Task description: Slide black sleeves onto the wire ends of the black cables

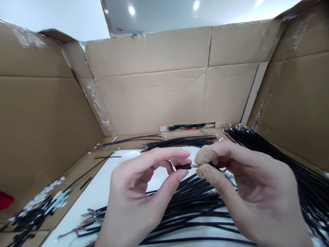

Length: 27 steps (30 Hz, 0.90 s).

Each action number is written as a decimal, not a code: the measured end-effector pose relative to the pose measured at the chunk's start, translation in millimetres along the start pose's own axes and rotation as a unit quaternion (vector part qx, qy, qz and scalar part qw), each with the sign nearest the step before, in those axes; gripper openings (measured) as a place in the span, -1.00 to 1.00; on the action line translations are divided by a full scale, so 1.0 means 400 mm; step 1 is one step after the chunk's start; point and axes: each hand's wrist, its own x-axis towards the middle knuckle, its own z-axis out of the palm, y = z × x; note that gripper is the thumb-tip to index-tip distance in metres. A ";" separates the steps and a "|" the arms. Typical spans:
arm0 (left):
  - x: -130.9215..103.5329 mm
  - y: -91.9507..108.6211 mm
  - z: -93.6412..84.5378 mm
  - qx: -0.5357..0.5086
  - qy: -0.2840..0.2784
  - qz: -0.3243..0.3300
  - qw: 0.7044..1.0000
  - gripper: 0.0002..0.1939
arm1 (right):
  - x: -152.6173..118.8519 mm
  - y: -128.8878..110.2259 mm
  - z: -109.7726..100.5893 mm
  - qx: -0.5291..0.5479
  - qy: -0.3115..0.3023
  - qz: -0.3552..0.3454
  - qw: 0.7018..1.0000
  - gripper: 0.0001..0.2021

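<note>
My left hand [144, 181] pinches a short black sleeve-like piece [183, 167] between thumb and fingers. From that piece's right end, thin bare-looking coppery wires [194, 166] run into the grip of my right hand [252, 181]. Tan, rough-textured covers [205, 155] wrap the tips of my right thumb and index finger, which press together on the wires. A black cable shows just behind those fingertips; most of it is hidden by the hand. Beneath both hands lies a bundle of black cables [190, 202] with loose coloured wire ends at the left.
Cardboard walls [164, 96] enclose the white work surface [77, 202] on three sides. More black cables [180, 140] lie at the back, and a thick bundle [272, 154] runs along the right. Black parts with white connectors [41, 202] lie at the left.
</note>
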 end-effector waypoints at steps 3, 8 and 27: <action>-0.001 0.000 0.004 -0.011 -0.009 0.007 1.000 -0.68 | -0.010 -0.005 0.003 -0.015 0.007 -0.003 1.000 -0.81; 0.001 0.002 0.010 -0.049 -0.009 -0.002 0.999 -0.68 | -0.008 -0.004 0.012 -0.023 0.025 -0.014 0.999 -0.81; -0.008 -0.001 0.000 0.041 -0.010 0.110 0.993 -0.68 | -0.034 -0.022 0.024 -0.100 0.080 -0.028 0.991 -0.78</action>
